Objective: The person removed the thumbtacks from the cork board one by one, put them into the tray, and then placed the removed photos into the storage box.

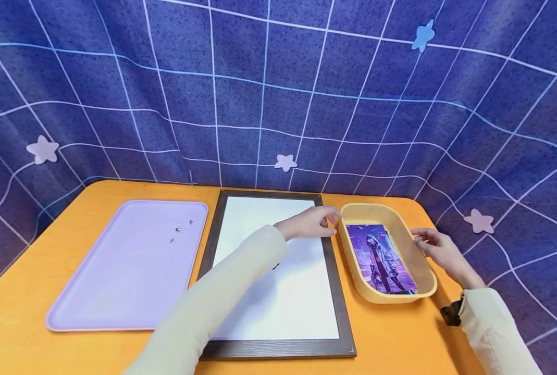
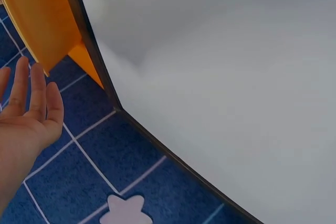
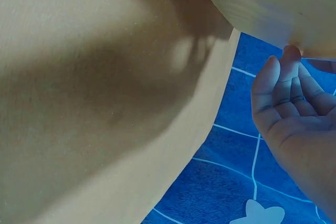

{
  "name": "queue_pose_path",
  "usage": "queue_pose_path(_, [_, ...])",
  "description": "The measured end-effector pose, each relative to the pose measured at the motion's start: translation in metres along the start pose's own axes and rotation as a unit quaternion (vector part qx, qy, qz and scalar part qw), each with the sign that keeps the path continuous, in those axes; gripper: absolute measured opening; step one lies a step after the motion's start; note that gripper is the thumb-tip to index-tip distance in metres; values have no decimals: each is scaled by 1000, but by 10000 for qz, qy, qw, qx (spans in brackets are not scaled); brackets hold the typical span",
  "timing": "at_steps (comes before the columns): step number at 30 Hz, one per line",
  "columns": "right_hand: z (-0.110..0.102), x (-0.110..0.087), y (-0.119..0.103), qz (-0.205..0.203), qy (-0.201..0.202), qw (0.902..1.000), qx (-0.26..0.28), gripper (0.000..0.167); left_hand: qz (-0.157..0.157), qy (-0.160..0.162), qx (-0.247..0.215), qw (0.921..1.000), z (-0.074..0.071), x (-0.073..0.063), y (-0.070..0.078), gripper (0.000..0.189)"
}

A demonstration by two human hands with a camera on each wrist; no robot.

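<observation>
A pale yellow plastic bin (image 1: 411,252) stands at the right of the orange table. Inside lies a purple printed picture (image 1: 379,258) of a hooded figure. My left hand (image 1: 312,222) reaches across to the bin's left rim, its fingers spread and slightly bent, none wrapped round the rim; in the left wrist view its straight fingers (image 2: 37,90) come close to the yellow wall. At the opposite side my right hand (image 1: 442,252) has loosely bent fingertips at the right rim; in the right wrist view a fingertip (image 3: 291,53) touches the bin's outer side.
Under my left arm lies a dark-framed white board (image 1: 301,312), with a small dark thing (image 1: 275,266) beside the sleeve. A lilac tray (image 1: 123,276) at the left bears a few tiny dark pieces (image 1: 178,229). A blue gridded curtain (image 1: 240,104) with stars hangs behind.
</observation>
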State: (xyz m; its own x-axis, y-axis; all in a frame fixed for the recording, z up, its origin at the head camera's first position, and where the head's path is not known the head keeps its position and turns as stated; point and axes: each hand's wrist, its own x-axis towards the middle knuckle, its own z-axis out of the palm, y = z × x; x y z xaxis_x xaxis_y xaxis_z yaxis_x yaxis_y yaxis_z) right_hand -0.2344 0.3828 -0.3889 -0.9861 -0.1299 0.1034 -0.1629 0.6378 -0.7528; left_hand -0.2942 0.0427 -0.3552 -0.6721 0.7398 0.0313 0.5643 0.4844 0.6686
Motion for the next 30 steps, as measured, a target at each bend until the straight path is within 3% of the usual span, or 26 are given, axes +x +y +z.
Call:
queue_pose_path(5, [-1, 0, -1, 8, -72, 9997, -228, 33, 154, 15, -5, 9999, -7, -14, -11, 37])
queue_pose_path(13, [-3, 0, 0, -97, -12, 9994, -330, 32, 76, -81, 120, 9999, -19, -47, -36, 37])
queue_pose_path(23, [-6, -3, 0, -66, 34, 9991, -418, 31, -340, 161, 277, 9989, -37, -105, -66, 38])
queue_pose_path(30, [-7, -7, -3, -263, 181, 9970, -703, 30, -414, 437, 536, 9967, -53, -152, -85, 39])
